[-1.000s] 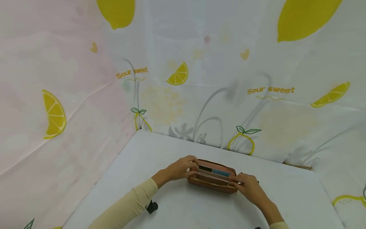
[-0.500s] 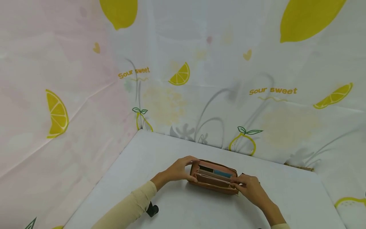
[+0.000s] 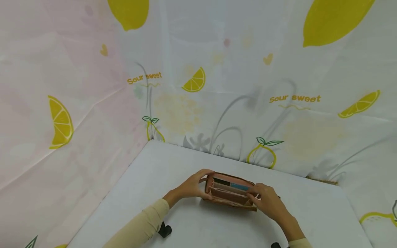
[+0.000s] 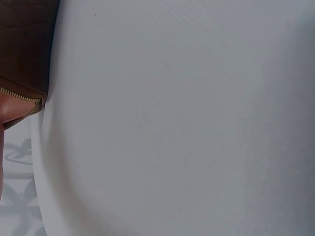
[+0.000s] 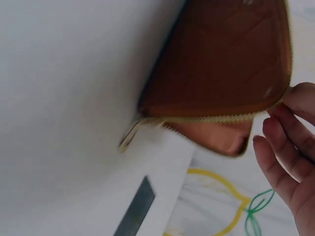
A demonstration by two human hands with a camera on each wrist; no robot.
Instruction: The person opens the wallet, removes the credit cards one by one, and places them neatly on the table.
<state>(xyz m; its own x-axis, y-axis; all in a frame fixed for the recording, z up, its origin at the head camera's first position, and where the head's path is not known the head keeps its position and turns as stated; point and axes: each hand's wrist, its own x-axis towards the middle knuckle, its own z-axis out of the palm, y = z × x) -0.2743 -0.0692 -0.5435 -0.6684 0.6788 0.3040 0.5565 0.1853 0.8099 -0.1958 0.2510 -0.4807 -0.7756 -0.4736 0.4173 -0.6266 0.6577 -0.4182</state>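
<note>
A brown zip-around wallet (image 3: pixel 227 203) stands unzipped on the white table, its pink inside facing up. Inside, a black card (image 3: pixel 221 182) and a blue card (image 3: pixel 239 187) show in the slots along the far side, with folded dividers nearer me. My left hand (image 3: pixel 190 186) grips the wallet's left end, thumb on the near side and fingers at the far side. At the right end, my right hand (image 3: pixel 267 200) pinches the wallet's upper edge near the blue card. The right wrist view shows the gold zipper (image 5: pixel 211 119) and its dangling pull (image 5: pixel 129 137).
A dark flat strip (image 5: pixel 135 209) lies on the table beyond the wallet, mostly hidden by my right hand in the head view. Lemon-printed cloth walls (image 3: pixel 198 113) rise behind and left of the white table (image 3: pixel 149 172). Black rounded pieces (image 3: pixel 165 230) show beneath my forearms.
My left hand has gone from fingers over the wallet's opening to spanning its left end. My right hand has shifted up and left along the right end, toward the blue card.
</note>
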